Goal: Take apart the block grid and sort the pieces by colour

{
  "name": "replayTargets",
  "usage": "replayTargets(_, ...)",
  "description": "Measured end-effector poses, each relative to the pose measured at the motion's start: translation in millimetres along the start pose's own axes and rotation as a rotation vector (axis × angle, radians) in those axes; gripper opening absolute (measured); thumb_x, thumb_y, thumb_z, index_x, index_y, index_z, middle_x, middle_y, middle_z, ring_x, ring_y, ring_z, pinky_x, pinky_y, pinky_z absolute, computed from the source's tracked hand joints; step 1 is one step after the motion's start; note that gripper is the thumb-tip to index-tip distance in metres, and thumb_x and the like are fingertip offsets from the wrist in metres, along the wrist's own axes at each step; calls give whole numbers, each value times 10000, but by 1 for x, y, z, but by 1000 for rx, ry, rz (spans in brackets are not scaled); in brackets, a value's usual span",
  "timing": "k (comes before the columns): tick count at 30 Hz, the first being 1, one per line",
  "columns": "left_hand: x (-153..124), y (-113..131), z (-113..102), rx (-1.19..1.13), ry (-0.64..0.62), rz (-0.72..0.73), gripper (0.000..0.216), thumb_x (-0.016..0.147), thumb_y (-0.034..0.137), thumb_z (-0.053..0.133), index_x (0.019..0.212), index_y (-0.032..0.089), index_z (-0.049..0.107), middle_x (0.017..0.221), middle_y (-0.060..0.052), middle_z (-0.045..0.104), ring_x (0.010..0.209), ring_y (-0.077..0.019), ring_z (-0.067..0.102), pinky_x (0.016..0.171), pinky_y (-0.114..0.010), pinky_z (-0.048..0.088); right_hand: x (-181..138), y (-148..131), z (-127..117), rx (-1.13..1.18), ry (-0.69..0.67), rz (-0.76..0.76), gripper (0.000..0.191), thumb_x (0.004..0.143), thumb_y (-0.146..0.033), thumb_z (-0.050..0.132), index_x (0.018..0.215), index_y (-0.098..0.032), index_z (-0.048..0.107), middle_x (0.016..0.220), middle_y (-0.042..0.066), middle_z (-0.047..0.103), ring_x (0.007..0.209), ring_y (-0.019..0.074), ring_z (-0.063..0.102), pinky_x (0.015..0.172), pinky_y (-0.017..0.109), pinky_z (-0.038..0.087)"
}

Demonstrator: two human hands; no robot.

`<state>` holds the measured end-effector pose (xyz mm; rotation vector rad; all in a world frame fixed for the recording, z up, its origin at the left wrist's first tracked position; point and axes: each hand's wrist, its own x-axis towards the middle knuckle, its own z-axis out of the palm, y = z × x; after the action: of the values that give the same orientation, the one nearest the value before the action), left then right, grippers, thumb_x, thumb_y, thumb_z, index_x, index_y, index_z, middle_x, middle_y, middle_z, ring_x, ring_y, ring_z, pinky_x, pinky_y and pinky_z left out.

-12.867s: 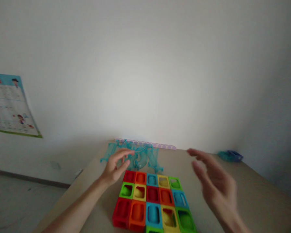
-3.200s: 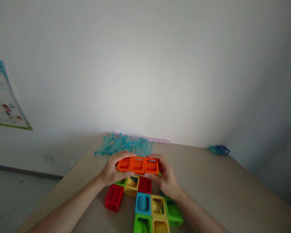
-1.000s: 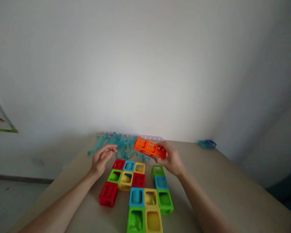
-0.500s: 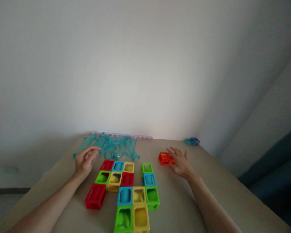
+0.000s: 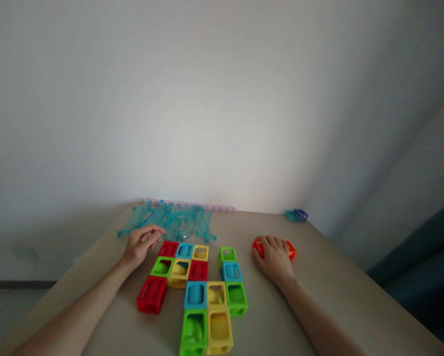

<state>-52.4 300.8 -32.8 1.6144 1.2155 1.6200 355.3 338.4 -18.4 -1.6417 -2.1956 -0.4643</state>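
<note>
My right hand (image 5: 275,259) is curled over the top of an orange hollow block piece (image 5: 291,251) on the table's right side; its ends stick out past the fingers and its middle is hidden. My left hand (image 5: 141,244) hovers by the far left corner of the block layout, fingers curled together with nothing visible in them. Beside it is a red block (image 5: 169,248). Hollow cube blocks in red, blue, yellow and green lie joined in flat groups, including a yellow block (image 5: 219,326) at the near end and a green block (image 5: 237,294) on the right.
Behind my left hand a crumpled teal see-through net (image 5: 155,217) is spread out. A pale purple patterned strip (image 5: 207,206) lies along the wall. At the far right corner sits a small dark blue piece (image 5: 301,215). A dark curtain (image 5: 422,262) hangs to the right.
My right hand has come down and closed over the orange block piece, which now lies nearer to me and turned. My left hand stays curled by the blocks. The view has shifted slightly.
</note>
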Motion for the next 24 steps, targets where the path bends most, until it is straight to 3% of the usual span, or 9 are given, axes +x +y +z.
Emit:
replayTargets(4,0,2,1,38,-74,-9,263,776,385,593,854,155,695,634,-13,597,537,-132,490,507,-242,364,-3,0,-2,3,15,-6,326,865,-373,483,1101,-183,601,1048,129,632,1032,314,507,982,513,275)
replayTargets(8,0,8,5,56,-197,31,255,771,367,593,883,166,705,849,-71,668,815,-216,595,682,-285,449,-3,-3,-8,52,87,-25,364,874,-394,469,1160,-191,566,1144,138,592,1114,329,481,1045,612,158)
replayTargets(10,-1,11,9,58,-259,34,263,788,361,575,910,168,705,907,-81,679,893,-234,599,752,-303,454,-7,-9,-14,183,154,-113,350,889,-364,443,1181,-199,543,1187,130,559,1155,310,469,1073,597,149)
replayTargets(12,-3,13,13,55,-297,23,285,803,364,554,952,172,703,946,-82,684,909,-236,603,780,-311,449,-13,-19,-19,383,171,-252,352,895,-327,415,1207,-202,518,1226,127,520,1179,292,462,1072,543,234)
replayTargets(17,-5,17,22,122,-385,65,301,831,358,528,999,180,702,970,-82,656,948,-241,585,867,-333,408,-26,-52,-27,698,-53,-483,479,897,-338,390,1352,-187,388,1376,139,372,1270,289,386,1033,447,360)
replayTargets(24,-11,31,35,176,-389,85,316,863,345,484,1030,174,691,976,-87,619,954,-233,574,884,-336,399,-25,-79,-30,759,-106,-494,451,937,-326,352,1364,-180,364,1351,146,388,1267,279,394,1035,437,372)
